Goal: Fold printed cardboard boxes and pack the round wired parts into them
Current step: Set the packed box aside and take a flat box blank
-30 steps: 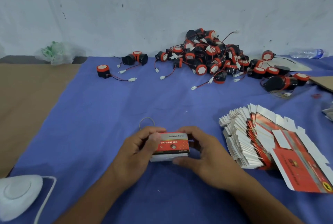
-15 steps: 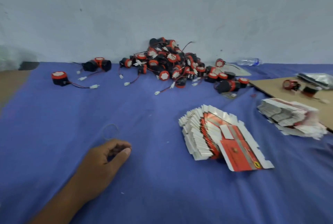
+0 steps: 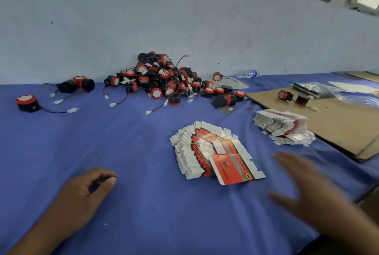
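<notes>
Head view: the left hand (image 3: 86,191) is rested near the front edge of the desk (image 3: 153,220), loosely curled and empty. The blurred right hand (image 3: 311,197), fingers spread, holds nothing beside the fanned flat boxes (image 3: 196,152) mid-desk. Only the top blank (image 3: 235,169) should be pinched off. Two box stacks are counted; the round wired parts (image 3: 162,82) piled at the rear edge are too many to count.

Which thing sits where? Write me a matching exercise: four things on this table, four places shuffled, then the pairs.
1 pile of wired parts
2 fanned flat boxes
3 water bottle
4 lone wired part

a far left on the blue cloth
b lying right of the pile
c middle of the cloth
d heaped against the wall

Pairs: 1-d, 2-c, 3-b, 4-a
</notes>
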Demonstrator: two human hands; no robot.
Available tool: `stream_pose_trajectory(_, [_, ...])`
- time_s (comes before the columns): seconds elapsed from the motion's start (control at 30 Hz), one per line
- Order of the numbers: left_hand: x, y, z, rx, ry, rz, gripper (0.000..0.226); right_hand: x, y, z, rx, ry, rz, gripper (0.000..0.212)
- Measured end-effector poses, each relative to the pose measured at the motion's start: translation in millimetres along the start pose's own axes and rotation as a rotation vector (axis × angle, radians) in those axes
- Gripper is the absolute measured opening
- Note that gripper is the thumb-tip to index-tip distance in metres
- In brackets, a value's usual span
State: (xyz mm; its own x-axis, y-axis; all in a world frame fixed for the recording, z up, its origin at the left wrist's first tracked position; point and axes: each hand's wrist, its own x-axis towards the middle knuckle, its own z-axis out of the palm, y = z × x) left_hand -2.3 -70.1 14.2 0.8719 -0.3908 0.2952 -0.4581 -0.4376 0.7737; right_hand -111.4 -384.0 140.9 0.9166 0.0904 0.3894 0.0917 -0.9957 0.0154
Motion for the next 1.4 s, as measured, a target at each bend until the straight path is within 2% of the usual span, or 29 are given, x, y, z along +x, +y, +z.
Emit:
stream_pose_trajectory(0.03, [-1, 1, 0, -0.004, -0.001, -0.003, 0.012, -23, 12, 7, -0.285, -0.19, -0.05, 0.082])
stream_pose_trajectory(0.07, [-2, 3, 0, -0.011, -0.002, -0.006, 0.013, -78, 31, 37, -0.273, -0.278, 0.224, 0.07])
stream_pose_trajectory(0.1, [-3, 4, -1, -0.014, 0.0, -0.002, 0.014, -90, 25, 58, -0.195, -0.328, 0.129, 0.056])
stream_pose_trajectory(0.13, [-4, 4, -1, -0.021, 0.003, 0.003, 0.015, -105, 16, 66, -0.279, -0.334, 0.176, 0.045])
stream_pose_trajectory(0.17, [-4, 5, -1, -0.03, 0.007, 0.007, 0.016, -98, 9, 69, -0.251, -0.173, 0.17, 0.038])
stream_pose_trajectory(0.23, [-3, 5, -1, -0.037, 0.009, 0.02, 0.017, -82, 8, 64, -0.189, 0.058, 0.351, 0.033])
stream_pose_trajectory(0.27, [-2, 4, 0, -0.04, 0.011, 0.024, 0.016, -81, 6, 52, -0.086, 0.241, 0.412, 0.034])
stream_pose_trajectory(0.3, [-2, 4, 0, -0.05, 0.02, 0.019, 0.016, -86, 13, 41, -0.055, 0.45, 0.391, 0.032])
stream_pose_trajectory(0.33, [-3, 4, 1, -0.072, 0.036, 0.008, 0.016, -84, 14, 30, -0.006, 0.589, 0.415, 0.026])
stream_pose_trajectory(0.4, [-4, 4, 4, -0.175, 0.064, -0.022, 0.018, -59, 1, 11, 0.211, 0.775, 0.463, 0.026])
stream_pose_trajectory(0.43, [-4, 5, 5, -0.258, 0.078, -0.04, 0.02, -41, -11, 10, 0.36, 0.801, 0.481, 0.03])
stream_pose_trajectory(0.47, [-4, 7, 5, -0.373, 0.088, -0.056, 0.021, -25, -24, 14, 0.554, 0.775, 0.496, 0.029])
stream_pose_trajectory(0.53, [2, 17, 4, -0.689, 0.087, -0.152, 0.026, 5, -52, 35, 0.897, 0.617, 0.541, 0.022])
stream_pose_trajectory(0.6, [5, 29, 3, -0.953, 0.036, -0.304, 0.03, 24, -78, 69, 1.03, 0.454, 0.593, 0.013])
stream_pose_trajectory(0.63, [4, 33, 4, -1.007, 0.014, -0.307, 0.031, 30, -92, 85, 1.129, 0.402, 0.595, 0.002])
stream_pose_trajectory(0.67, [1, 37, 5, -1.021, -0.002, -0.263, 0.034, 32, -104, 97, 1.198, 0.368, 0.589, 0.015])
stream_pose_trajectory(0.7, [-2, 40, 6, -1.02, -0.007, -0.22, 0.033, 33, -113, 110, 1.194, 0.33, 0.546, 0.032])
stream_pose_trajectory(0.77, [-6, 40, 6, -0.973, 0.025, -0.195, 0.031, 32, -125, 126, 0.895, 0.253, 0.374, 0.057])
stream_pose_trajectory(0.83, [-5, 37, 5, -1.013, 0.063, -0.248, 0.034, 27, -130, 130, 0.649, 0.145, 0.083, 0.075])
stream_pose_trajectory(0.9, [-3, 33, 0, -1.134, 0.036, -0.278, 0.043, 23, -132, 130, 0.691, -0.011, -0.2, 0.084])
stream_pose_trajectory(0.93, [-3, 33, -3, -1.156, 0.008, -0.286, 0.049, 20, -133, 128, 0.747, -0.082, -0.248, 0.089])
stream_pose_trajectory(1.0, [-5, 32, -4, -1.076, -0.031, -0.256, 0.057, 17, -133, 126, 0.852, -0.111, -0.21, 0.087])
stream_pose_trajectory(1.1, [-7, 25, -1, -0.856, -0.062, -0.163, 0.074, 19, -131, 118, 0.98, -0.088, -0.134, 0.069])
stream_pose_trajectory(1.23, [-9, 20, -3, -0.759, -0.112, -0.097, 0.084, 18, -122, 110, 1.139, -0.244, -0.118, 0.07])
stream_pose_trajectory(1.4, [-10, 23, -8, -0.595, -0.187, -0.115, 0.093, 20, -103, 104, 1.124, -0.339, -0.127, 0.059])
